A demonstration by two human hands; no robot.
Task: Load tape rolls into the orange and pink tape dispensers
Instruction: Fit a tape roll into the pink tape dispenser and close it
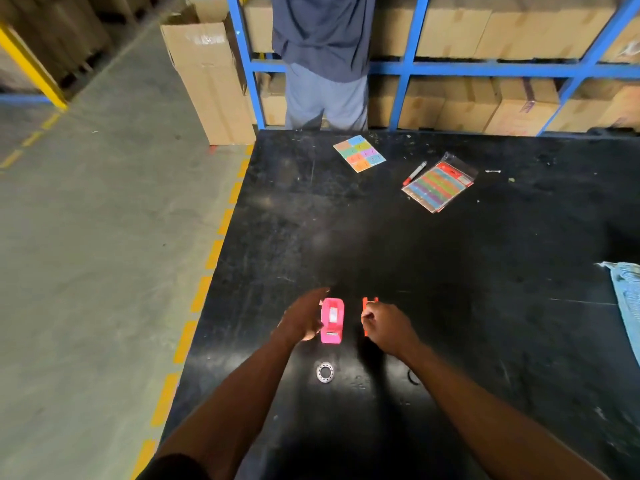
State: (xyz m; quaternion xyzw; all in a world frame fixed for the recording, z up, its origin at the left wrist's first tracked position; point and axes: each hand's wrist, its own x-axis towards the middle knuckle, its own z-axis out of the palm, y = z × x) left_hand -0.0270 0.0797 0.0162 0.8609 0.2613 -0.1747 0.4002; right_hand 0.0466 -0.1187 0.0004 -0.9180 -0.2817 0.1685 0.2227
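Note:
A pink tape dispenser [332, 320] stands on the black table [450, 271] with a clear tape roll showing in its top. My left hand [303, 317] rests against its left side, fingers stretched forward. An orange tape dispenser [369, 303] stands just to the right, mostly hidden under my right hand [384, 325], which is closed around it. A loose clear tape roll [325, 372] lies flat on the table nearer to me, between my forearms.
A small dark ring [412, 377] lies by my right forearm. Farther back lie a coloured sticker sheet [359, 153], a red marker [414, 173] and a packet of coloured labels [440, 183]. Blue cloth [628, 296] hangs over the right edge. A person [325, 60] stands at the blue shelving.

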